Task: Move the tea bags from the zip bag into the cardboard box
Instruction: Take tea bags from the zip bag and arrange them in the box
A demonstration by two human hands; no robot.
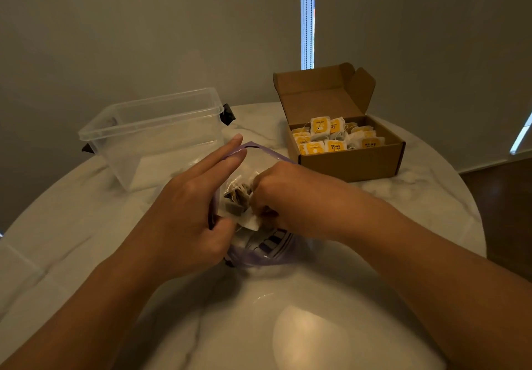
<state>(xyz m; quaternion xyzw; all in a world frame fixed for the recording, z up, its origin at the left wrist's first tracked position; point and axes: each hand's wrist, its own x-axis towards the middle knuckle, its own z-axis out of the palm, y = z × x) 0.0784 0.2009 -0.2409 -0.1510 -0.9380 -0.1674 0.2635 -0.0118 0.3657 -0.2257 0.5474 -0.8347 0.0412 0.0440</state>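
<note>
Two bare forearms come in from six o'clock, meeting over the middle of the marble table [86, 225]. And there's the action: the zip bag [253, 258], purple rim, lies open at the centre of the table, with loose tea bags [236, 207] and their strings heaped inside.

The right hand [288, 197] is down in the bag's mouth, fingers curled under and closed on the tea bags; exactly how many it has, I can't tell. The left hand [184, 211] lies along the bag's nine o'clock rim, fingers straight and pressed together pointing toward one o'clock, thumb bent in to pinch the rim and hold the mouth wide.

Out at one o'clock from the bag sits the cardboard box [351, 164], lid flipped up, rows of yellow-labelled tea bags [334, 138] already packed in it, one reading RELAX. Over at eleven o'clock, a clear plastic tub [149, 139] with dark clips stands just beside the bag. Behind it all, grey blinds [172, 24], a bright slit at twelve.
</note>
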